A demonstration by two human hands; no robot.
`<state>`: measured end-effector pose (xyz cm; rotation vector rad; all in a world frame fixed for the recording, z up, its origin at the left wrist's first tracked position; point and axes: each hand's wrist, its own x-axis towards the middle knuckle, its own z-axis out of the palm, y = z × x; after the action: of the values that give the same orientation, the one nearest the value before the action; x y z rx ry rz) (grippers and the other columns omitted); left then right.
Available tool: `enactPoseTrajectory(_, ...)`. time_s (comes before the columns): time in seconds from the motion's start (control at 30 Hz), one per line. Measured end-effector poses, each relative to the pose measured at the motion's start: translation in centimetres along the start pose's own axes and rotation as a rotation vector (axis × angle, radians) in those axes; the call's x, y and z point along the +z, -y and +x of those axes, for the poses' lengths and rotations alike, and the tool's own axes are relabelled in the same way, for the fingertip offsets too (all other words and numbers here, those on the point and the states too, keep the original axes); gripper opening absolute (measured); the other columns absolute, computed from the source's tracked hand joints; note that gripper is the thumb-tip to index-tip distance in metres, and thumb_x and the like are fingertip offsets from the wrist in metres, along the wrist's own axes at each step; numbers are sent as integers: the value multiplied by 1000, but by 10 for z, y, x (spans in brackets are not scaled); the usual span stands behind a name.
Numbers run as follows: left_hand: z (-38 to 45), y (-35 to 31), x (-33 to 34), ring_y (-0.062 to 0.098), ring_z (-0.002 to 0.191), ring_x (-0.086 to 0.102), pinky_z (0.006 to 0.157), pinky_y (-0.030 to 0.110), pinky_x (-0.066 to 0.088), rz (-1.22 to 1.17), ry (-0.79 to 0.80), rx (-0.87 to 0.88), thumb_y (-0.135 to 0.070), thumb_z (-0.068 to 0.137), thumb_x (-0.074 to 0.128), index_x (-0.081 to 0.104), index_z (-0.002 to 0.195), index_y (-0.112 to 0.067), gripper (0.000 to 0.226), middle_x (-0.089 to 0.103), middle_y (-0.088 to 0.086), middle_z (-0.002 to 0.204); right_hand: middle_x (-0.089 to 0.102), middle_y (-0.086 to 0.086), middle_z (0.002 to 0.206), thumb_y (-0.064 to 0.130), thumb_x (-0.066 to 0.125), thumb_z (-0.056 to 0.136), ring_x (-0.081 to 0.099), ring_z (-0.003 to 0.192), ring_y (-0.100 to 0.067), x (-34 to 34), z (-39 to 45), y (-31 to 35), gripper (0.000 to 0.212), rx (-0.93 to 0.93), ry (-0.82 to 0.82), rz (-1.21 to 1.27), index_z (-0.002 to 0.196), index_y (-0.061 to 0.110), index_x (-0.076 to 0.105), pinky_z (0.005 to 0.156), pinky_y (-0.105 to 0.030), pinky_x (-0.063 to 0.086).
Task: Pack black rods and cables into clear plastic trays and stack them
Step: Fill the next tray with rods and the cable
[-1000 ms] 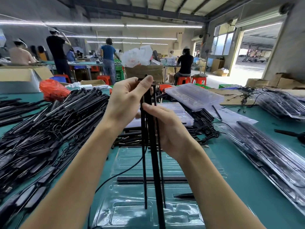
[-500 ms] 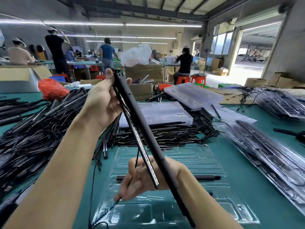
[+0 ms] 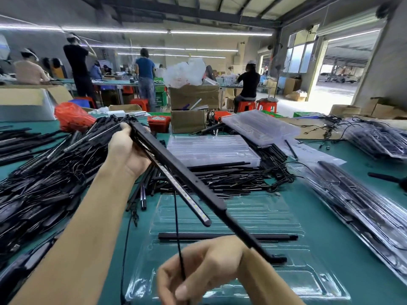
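Note:
My left hand grips the upper ends of two black rods, one with a white LED strip. They slant down to the right above a clear plastic tray on the green table. My right hand is low in front of the tray and pinches a thin black cable that hangs from the rods. One black rod lies across the tray. The longer held rod's lower end passes over my right wrist.
A big heap of black rods and cables covers the table's left. A stack of clear trays lies behind, more loose rods in front of it. Filled trays lie at the right. People work at far tables.
The rods went from upright in both hands to slanting in my left hand alone. My right hand slid down off the rods and now pinches the hanging cable.

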<state>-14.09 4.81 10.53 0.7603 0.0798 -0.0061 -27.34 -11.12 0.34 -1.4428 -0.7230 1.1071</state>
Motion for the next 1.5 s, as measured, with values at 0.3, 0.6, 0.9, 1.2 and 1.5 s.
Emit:
enactPoseTrajectory(0.3, 8, -11, -29, 9, 48, 40, 42, 15, 37, -498, 112, -36, -43, 102, 36, 36, 70, -17, 41, 40, -4, 64, 55, -3, 61, 20, 38, 106, 34, 27, -4, -21, -49, 23, 14, -229, -99, 333, 106, 11, 50, 26, -13, 26)
enactPoseTrajectory(0.6, 12, 5, -37, 6, 43, 31, 41, 15, 30, -304, 109, -29, -25, 73, 59, 33, 67, -20, 27, 31, -7, 58, 48, 2, 53, 12, 43, 91, 24, 29, -4, -34, -90, 54, 4, -503, -318, 532, 92, 13, 46, 27, -11, 20)
enactPoseTrajectory(0.9, 12, 46, -34, 9, 42, 50, 43, 13, 40, -176, -239, 132, -38, 98, 41, 52, 65, -15, 42, 53, -6, 52, 67, -12, 89, 14, 44, 102, 70, 65, -28, -28, -89, 95, 30, -589, -733, 120, 125, 17, 62, 59, -38, 59)
enactPoseTrajectory(1.2, 0, 77, -58, 15, 37, 37, 38, 20, 32, 113, 10, -217, -46, 94, 41, 62, 76, -12, 44, 45, -2, 55, 49, -2, 75, 2, 41, 81, 27, 51, -4, -11, -90, 113, 43, -561, -416, 296, 117, 3, 64, 31, -12, 22)
enactPoseTrajectory(1.5, -5, 67, -50, 10, 33, 27, 33, 14, 20, 174, 270, -439, -40, 98, 32, 61, 57, -13, 57, 35, -2, 52, 72, -8, 100, 14, 41, 101, 72, 96, -36, 13, -91, 117, 25, -566, -720, -270, 105, 17, 66, 91, -58, 54)
